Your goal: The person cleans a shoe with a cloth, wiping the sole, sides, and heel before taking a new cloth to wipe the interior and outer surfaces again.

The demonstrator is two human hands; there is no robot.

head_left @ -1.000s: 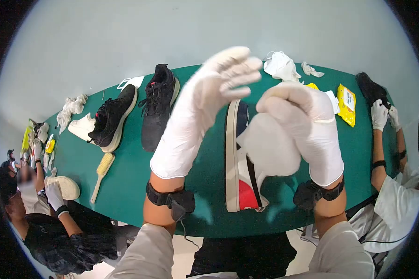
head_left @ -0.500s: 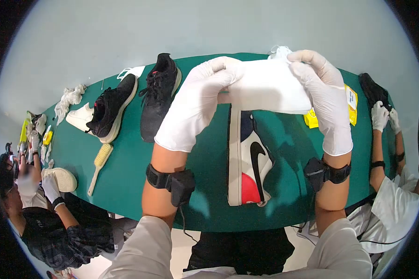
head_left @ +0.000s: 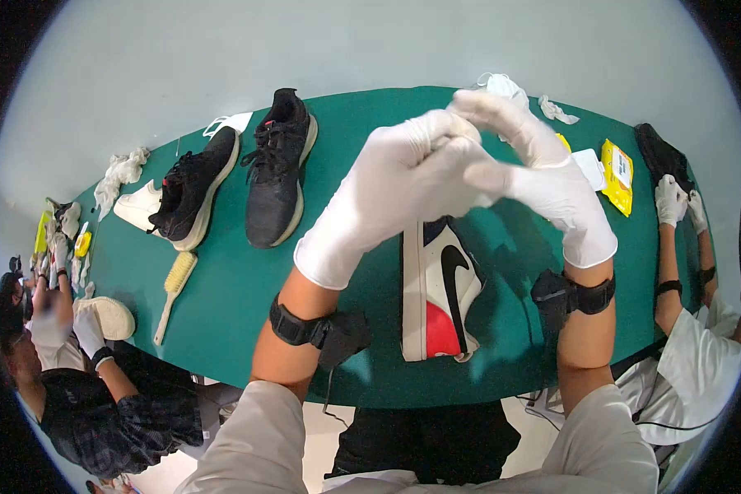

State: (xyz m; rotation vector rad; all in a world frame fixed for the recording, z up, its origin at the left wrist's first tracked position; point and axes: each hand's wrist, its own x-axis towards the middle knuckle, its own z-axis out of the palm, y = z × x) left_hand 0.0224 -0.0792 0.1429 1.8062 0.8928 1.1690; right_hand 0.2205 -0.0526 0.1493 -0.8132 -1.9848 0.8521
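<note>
My left hand (head_left: 416, 173), in a white glove, is closed above the table. A white wipe seems bunched inside it, mostly hidden and hard to tell from the glove. My right hand (head_left: 531, 165), also gloved, curves around the front of the left fist, its thumb and fingers apart and slightly blurred. Below both hands a white sneaker (head_left: 440, 288) with a black swoosh and a red heel lies on its side, its sole facing left. My forearms partly cover the view, and the sneaker's toe is hidden under the hands.
On the green table (head_left: 354, 329) are a black sneaker (head_left: 276, 181), another black shoe (head_left: 198, 189) leaning on a white piece, and a brush (head_left: 175, 292). Yellow wipe packs (head_left: 617, 177) and crumpled white material (head_left: 506, 89) lie right and behind. Co-workers' gloved hands (head_left: 671, 202) handle shoes at both sides.
The white wipe was stretched flat between both hands; now it is gathered out of sight. My hands have come together, the left moving right and its fingers closing. The sneaker stays put.
</note>
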